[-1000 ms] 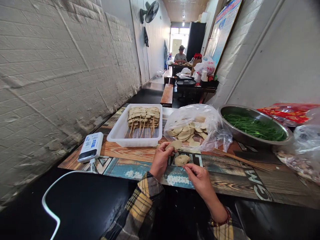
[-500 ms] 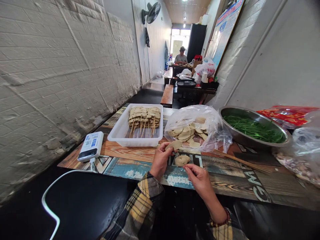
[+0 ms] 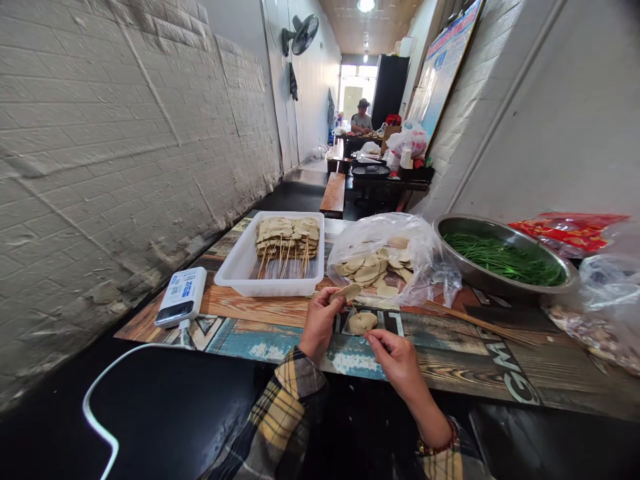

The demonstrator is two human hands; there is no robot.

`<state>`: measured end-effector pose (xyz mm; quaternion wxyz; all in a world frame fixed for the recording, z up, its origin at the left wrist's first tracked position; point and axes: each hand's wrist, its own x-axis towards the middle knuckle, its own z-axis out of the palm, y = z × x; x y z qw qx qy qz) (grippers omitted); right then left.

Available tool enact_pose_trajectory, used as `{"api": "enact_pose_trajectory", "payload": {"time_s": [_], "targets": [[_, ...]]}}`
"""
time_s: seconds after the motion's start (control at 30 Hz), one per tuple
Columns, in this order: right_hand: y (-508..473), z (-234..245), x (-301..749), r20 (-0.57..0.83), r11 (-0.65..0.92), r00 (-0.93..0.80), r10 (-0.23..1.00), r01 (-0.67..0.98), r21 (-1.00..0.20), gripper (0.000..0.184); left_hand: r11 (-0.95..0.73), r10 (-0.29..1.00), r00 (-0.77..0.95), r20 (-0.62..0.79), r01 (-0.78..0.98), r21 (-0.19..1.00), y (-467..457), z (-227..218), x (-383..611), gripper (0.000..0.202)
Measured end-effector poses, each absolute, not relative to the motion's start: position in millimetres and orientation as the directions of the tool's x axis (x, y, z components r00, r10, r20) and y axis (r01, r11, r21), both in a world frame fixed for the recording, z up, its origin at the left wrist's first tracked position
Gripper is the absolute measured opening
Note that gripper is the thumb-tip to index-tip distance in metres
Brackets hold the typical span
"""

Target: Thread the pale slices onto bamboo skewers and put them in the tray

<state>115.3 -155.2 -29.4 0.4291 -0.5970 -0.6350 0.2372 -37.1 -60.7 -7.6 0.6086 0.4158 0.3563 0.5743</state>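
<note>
My left hand is closed, pinching a thin, round beige slice between thumb and fingers. Close by on the right, my right hand is closed at the edge of a folded beige slice; it seems to grip a thin skewer there, mostly hidden by the fingers. Beyond both hands lies an open clear plastic bag with many loose slices in it. A white plastic tray to the left holds stacked skewered slices, their sticks pointing towards me.
Loose bamboo skewers lie right of the bag. Behind them stands a metal bowl of green stalks, beside plastic bags. A white power bank with a cable sits at left. Farther back, a person sits at another table.
The left hand's slice has tipped flatter, showing more of its edge. Both hands stay nearly in place; the view has shifted slightly.
</note>
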Motion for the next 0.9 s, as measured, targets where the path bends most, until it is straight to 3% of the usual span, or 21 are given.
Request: {"api": "enact_pose_trajectory", "payload": {"time_s": [0.9], "targets": [[-153.4, -27.6, 113.2, 0.289, 0.173, 0.111, 0.951, 0.583, -0.794, 0.039, 0.007, 0.989, 0.144, 0.036, -0.289, 0.957, -66.6, -4.0, -34.1, 0.023]]}}
